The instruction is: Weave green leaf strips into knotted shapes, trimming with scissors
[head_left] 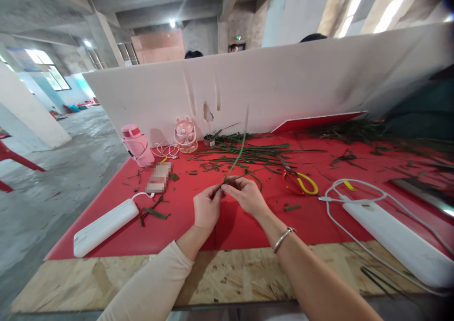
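Observation:
Both hands meet above the red table cover (170, 226), fingertips touching. My left hand (207, 206) pinches a green leaf strip (242, 146) near its lower end. On the other side of that point, my right hand (246, 194) is closed on the same strip, with a silver bangle on the wrist. From the fingers the strip rises and curves upward. What lies between the fingertips is small and partly hidden. Behind the hands is a pile of cut green leaves (262, 154). Scissors with yellow and red handles (307, 184) lie to the right.
A pink bottle (137, 146), a clear pink bottle (186, 135) and a blurred-out phone (159, 177) are at the left. White power banks (106, 227) (400, 243) with cables lie on both sides. A white partition (266, 84) stands behind, heads beyond it.

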A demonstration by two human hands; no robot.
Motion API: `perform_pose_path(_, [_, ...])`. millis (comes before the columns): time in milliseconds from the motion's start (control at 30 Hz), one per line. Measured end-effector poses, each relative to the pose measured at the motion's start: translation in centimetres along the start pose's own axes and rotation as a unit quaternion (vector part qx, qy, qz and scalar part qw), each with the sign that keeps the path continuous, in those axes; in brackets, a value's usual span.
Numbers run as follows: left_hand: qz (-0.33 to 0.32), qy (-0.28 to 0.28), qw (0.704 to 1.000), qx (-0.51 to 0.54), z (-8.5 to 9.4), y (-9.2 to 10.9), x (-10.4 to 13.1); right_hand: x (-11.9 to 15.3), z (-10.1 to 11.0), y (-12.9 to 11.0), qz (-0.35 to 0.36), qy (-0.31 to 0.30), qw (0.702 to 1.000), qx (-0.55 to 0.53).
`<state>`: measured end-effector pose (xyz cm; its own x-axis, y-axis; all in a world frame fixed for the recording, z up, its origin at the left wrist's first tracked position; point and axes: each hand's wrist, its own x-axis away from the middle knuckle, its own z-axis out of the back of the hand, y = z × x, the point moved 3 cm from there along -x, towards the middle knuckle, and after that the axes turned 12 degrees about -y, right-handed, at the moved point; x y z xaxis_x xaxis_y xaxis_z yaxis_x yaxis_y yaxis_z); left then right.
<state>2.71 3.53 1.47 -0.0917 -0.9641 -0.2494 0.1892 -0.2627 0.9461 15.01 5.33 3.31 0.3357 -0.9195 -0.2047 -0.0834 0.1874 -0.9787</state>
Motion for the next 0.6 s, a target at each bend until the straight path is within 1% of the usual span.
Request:
perform_pose_path(100, [-0.008, 0.008, 0.999, -0.038, 0.2, 0.3, 0.2, 0.1, 0.0, 0.4, -0.011, 0.046, 0.998, 0.028])
perform_pose_path(167, [-0.002, 0.005, 1.000, -0.026, 0.2, 0.3, 0.1, 0.0, 0.1, 0.8, -0.021, 0.056, 0.998, 0.036])
perform_pose_path(233, [0.012, -0.002, 1.000, 0.013, 0.1, 0.1, -0.1, 0.0, 0.1, 0.9, -0.016, 0.055, 0.998, 0.026])
perform_pose_path(300, [0.036, -0.004, 0.996, 0.081, -0.1, -0.3, -0.3, -0.1, 0.1, 1.0, -0.006, 0.052, 0.999, 0.009])
perform_pose_path(367, [0.063, 0.007, 0.987, 0.145, -0.3, -0.8, -0.5, -0.2, 0.2, 1.0, -0.004, 0.066, 0.998, 0.004])
perform_pose_path(433, [0.076, 0.027, 0.981, 0.176, -0.3, -1.1, -0.6, -0.1, 0.3, 0.9, -0.001, 0.094, 0.995, 0.032])
perform_pose_path(500, [0.072, 0.042, 0.979, 0.186, -0.2, -1.1, -0.6, 0.2, 0.4, 0.5, 0.022, 0.124, 0.989, 0.080])
perform_pose_path(533, [0.069, 0.048, 0.978, 0.193, -0.2, -1.1, -0.7, 0.4, 0.3, 0.2, 0.041, 0.129, 0.985, 0.105])
perform_pose_path(600, [0.064, 0.059, 0.974, 0.209, 0.0, -1.0, -0.7, 0.8, -0.1, -0.4, 0.084, 0.105, 0.979, 0.150])
